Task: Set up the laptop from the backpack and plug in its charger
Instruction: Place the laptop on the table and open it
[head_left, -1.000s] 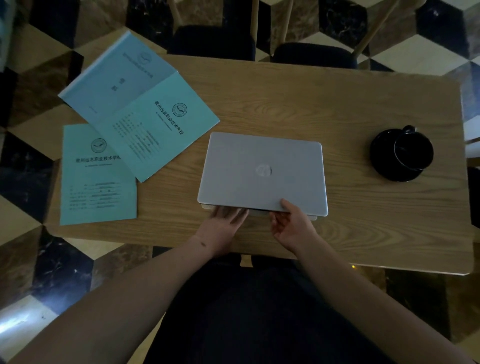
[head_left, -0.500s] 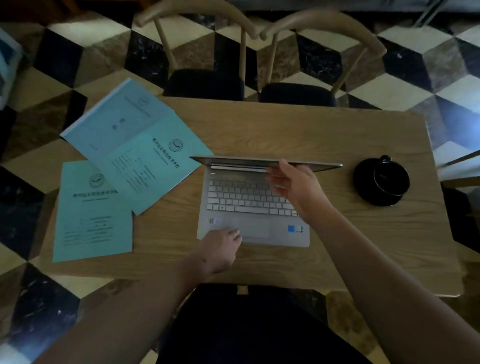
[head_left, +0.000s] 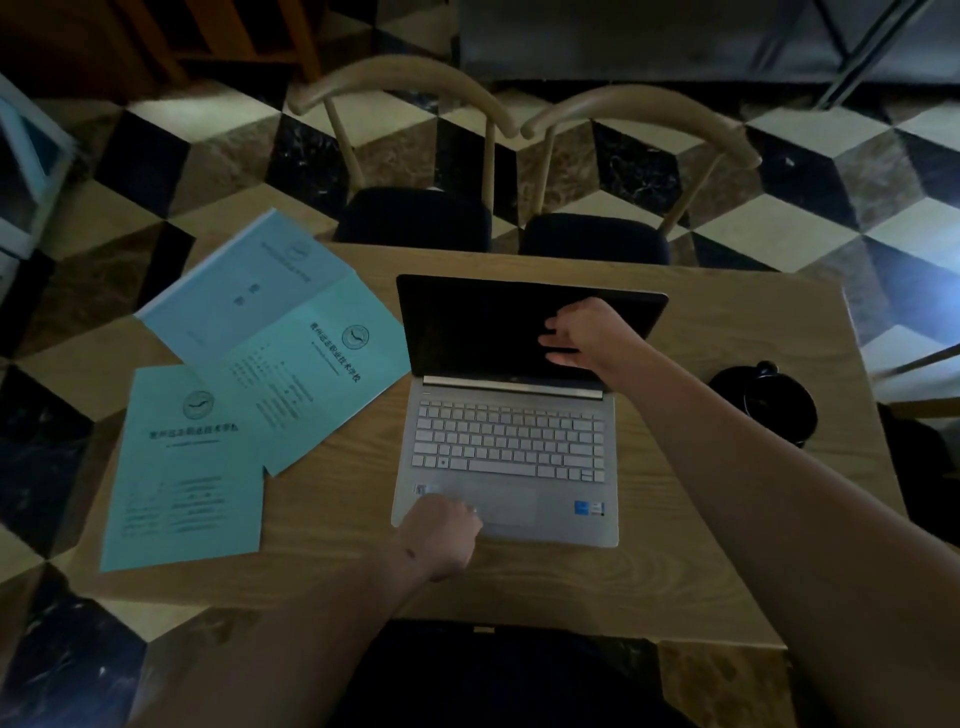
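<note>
The silver laptop (head_left: 511, 441) stands open on the wooden table (head_left: 727, 545), its dark screen tilted back and switched off. My left hand (head_left: 441, 535) presses down on the front left of the palm rest, beside the touchpad. My right hand (head_left: 587, 332) reaches over the keyboard to the upper right of the screen, its fingers spread loosely against the dark panel. I see no charger and no backpack.
Three teal paper booklets (head_left: 197, 467) lie fanned out left of the laptop. A black cup on a saucer (head_left: 769, 405) sits at the right. Two wooden chairs (head_left: 415, 218) with dark seats stand at the table's far side on a checkered floor.
The lid went from shut to fully open. My right hand rose with it to the screen. My left hand stayed pressing the laptop's front edge.
</note>
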